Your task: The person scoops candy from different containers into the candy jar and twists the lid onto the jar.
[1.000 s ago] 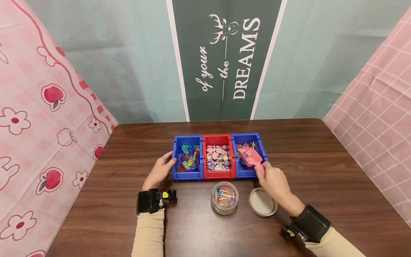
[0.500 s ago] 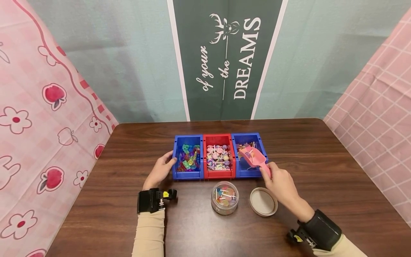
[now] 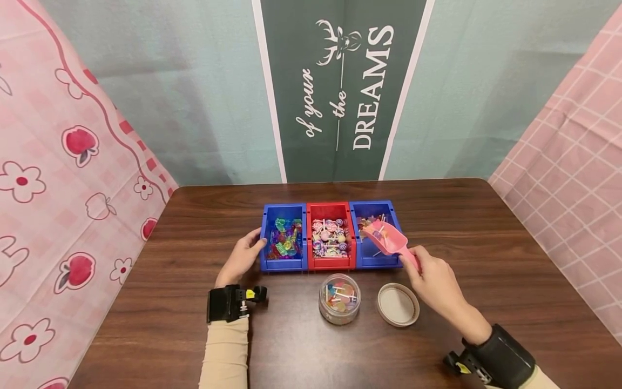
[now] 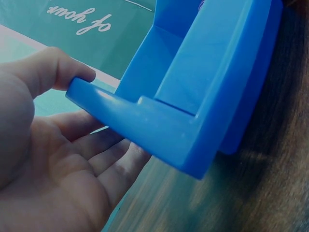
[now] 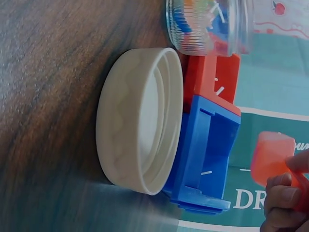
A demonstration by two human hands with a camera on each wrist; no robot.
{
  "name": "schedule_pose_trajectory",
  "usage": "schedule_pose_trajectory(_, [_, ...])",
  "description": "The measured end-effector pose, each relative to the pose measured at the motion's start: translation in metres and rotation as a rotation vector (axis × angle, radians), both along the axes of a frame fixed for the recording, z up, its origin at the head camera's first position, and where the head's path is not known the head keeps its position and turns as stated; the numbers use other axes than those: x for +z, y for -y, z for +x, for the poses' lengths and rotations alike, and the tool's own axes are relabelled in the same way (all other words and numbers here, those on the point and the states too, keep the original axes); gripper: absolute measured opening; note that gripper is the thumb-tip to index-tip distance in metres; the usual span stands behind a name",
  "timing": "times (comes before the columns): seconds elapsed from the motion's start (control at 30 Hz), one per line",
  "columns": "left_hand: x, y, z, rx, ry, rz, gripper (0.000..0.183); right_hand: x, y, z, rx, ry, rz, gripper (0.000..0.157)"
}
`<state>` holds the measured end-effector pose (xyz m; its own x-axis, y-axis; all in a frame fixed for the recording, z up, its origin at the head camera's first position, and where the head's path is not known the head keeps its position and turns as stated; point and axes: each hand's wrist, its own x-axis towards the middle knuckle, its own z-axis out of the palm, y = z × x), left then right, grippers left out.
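Left hand (image 3: 241,259) pinches the blue bin (image 3: 284,265) left of the red bin (image 3: 332,263), probably bracing it; right hand (image 3: 434,280) grips the scoop (image 3: 396,242).

Centre = jar (image 3: 339,319); bins (image 3: 332,265) block 10 to 2 o'clock; scoop (image 3: 394,244) and right hand (image 3: 431,276) overhang 1 to 2; lid (image 3: 398,305) blocks 3; table (image 3: 335,362) open at 6.

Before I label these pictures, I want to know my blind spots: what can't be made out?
Head view: part of the right blue bin, hidden by the pink scoop; the scoop's pieces, too small to count.
Left wrist view: most of what the left blue bin holds, hidden by its front wall.
Right wrist view: jar, partly cut off by the top edge; right grip, by the right edge.
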<state>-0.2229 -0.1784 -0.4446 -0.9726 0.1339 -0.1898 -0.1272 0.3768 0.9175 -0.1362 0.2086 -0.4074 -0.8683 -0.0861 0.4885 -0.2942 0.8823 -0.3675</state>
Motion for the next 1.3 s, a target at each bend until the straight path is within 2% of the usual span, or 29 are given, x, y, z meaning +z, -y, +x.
schedule_pose_trajectory(0.23, [0.001,0.000,0.000,0.000,-0.002,0.008,0.050,0.004,-0.004,0.009,0.083,-0.027,0.016,0.015])
schedule_pose_trajectory(0.57, [0.001,0.000,0.001,-0.006,-0.007,0.012,0.050,0.008,-0.004,0.021,0.239,0.042,0.013,0.014])
schedule_pose_trajectory(0.77, [0.000,0.000,0.001,-0.009,-0.010,0.009,0.051,0.007,-0.006,0.025,0.299,0.045,0.011,0.014])
schedule_pose_trajectory(1.07, [0.000,0.001,-0.001,0.002,0.011,0.005,0.051,0.005,-0.009,0.028,0.438,0.086,0.021,0.018])
schedule_pose_trajectory(1.3, [-0.002,0.001,-0.002,-0.002,0.017,0.015,0.052,0.008,-0.012,0.030,0.486,0.135,0.047,0.020])
